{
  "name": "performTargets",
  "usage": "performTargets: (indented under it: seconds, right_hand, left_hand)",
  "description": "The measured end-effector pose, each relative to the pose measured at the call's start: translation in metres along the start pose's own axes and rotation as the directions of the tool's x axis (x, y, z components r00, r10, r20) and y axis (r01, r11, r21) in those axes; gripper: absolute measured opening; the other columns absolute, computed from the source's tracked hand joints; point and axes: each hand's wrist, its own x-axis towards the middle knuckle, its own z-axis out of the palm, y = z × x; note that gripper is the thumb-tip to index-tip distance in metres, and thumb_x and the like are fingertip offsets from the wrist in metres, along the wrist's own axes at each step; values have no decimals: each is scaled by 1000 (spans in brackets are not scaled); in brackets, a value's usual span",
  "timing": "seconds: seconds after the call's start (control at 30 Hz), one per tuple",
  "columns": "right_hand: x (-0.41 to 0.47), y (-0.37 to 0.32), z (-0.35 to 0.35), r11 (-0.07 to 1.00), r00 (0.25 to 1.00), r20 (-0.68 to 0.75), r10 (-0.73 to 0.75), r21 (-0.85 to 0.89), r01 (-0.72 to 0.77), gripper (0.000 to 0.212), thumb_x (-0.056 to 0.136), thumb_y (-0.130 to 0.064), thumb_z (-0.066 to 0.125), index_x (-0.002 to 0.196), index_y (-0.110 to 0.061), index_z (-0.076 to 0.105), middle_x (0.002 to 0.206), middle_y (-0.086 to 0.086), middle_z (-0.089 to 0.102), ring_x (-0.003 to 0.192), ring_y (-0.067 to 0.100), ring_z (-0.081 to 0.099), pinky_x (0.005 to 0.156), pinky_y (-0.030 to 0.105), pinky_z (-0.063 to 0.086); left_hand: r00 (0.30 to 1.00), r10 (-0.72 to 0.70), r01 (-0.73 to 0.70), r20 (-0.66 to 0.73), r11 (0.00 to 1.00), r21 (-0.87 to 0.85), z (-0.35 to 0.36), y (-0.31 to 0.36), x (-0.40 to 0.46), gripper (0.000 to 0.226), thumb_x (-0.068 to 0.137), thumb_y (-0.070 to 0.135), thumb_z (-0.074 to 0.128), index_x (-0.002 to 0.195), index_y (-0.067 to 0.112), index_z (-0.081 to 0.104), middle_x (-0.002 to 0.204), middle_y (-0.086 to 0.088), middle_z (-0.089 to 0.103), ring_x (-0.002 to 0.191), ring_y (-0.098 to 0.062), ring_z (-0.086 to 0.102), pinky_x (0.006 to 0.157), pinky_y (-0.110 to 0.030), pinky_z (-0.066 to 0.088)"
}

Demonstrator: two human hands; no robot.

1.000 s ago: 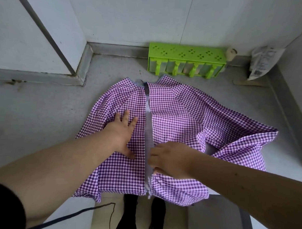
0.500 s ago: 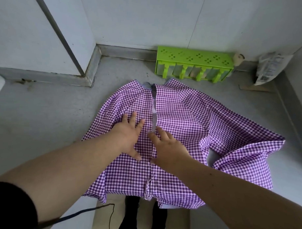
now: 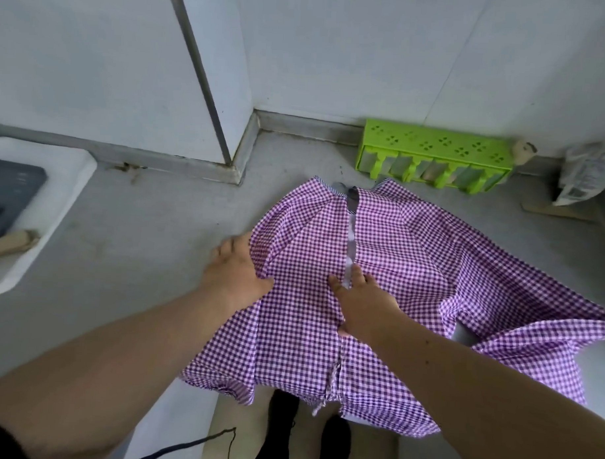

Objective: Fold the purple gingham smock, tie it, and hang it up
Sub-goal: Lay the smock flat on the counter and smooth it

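The purple gingham smock (image 3: 413, 253) lies spread on the grey counter (image 3: 140, 223), collar toward the wall, with a pale strip running down its middle. My left hand (image 3: 234, 271) rests at the smock's left edge, fingers apart, its thumb side against a raised fold of cloth. My right hand (image 3: 363, 300) lies flat on the middle strip, fingers spread and pressing down. The smock's right side is rumpled and hangs toward the counter's right end. Its hem drapes over the near edge.
A green perforated plastic rack (image 3: 434, 158) stands against the back wall behind the collar. A crumpled plastic packet (image 3: 584, 174) leans at the far right. A white tray with a dark device (image 3: 27, 206) sits at the left. A wall corner (image 3: 242, 148) juts out.
My left hand slid from the smock's left panel out to its left edge. My right hand moved up along the middle strip and flattened. The view shifted left.
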Motion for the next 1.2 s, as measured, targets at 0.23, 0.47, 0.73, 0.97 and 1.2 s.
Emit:
performTargets:
  seconds: [0.23, 0.47, 0.73, 0.97, 1.2]
  right_hand:
    - [4, -4, -3, 998, 1000, -27, 3, -64, -5, 114, 83, -48, 80, 162, -35, -1, 170, 20, -10, 153, 43, 20, 110, 60, 44]
    - [4, -8, -2, 997, 998, -56, 3, -73, -7, 116, 80, -53, 81, 162, -33, 0, 170, 20, -6, 153, 42, 21, 111, 60, 43]
    - [1, -8, -3, 997, 997, -77, -22, -78, 16, 118, 78, -56, 81, 163, -32, 3, 170, 18, -3, 152, 40, 26, 111, 55, 45]
    - [2, -7, -3, 996, 996, -83, -40, -83, 34, 116, 79, -57, 80, 163, -30, 3, 171, 18, -5, 154, 39, 24, 114, 53, 43]
    - [2, -8, -4, 996, 995, -88, -40, -84, 32, 114, 82, -58, 77, 163, -29, 3, 171, 18, -5, 154, 37, 22, 116, 52, 41]
  left_hand:
    - [890, -281, 392, 360, 874, -288, 23, -59, 9, 140, 43, 114, 39, 153, 28, 49, 154, -8, 54, 134, -36, 57, 115, -59, 42]
    - [933, -241, 240, 269, 970, 38, 20, -79, -23, 106, 70, 88, 40, 159, 29, 36, 161, -11, 42, 145, -35, 42, 120, -57, 34]
    - [972, -56, 78, 229, 993, -88, -19, -70, -28, 41, 111, 36, 42, 136, 9, 60, 132, -10, 65, 120, -31, 64, 98, -36, 47]
    - [932, -161, 202, -325, 975, 95, -122, -112, 45, 27, 101, 15, 53, 127, 7, 56, 116, -18, 67, 104, -39, 65, 89, -48, 55]
    - [803, 589, -514, 91, 606, 608, -93, -94, 21, 34, 98, 47, 51, 119, 24, 66, 113, 0, 65, 100, -20, 62, 89, -43, 56]
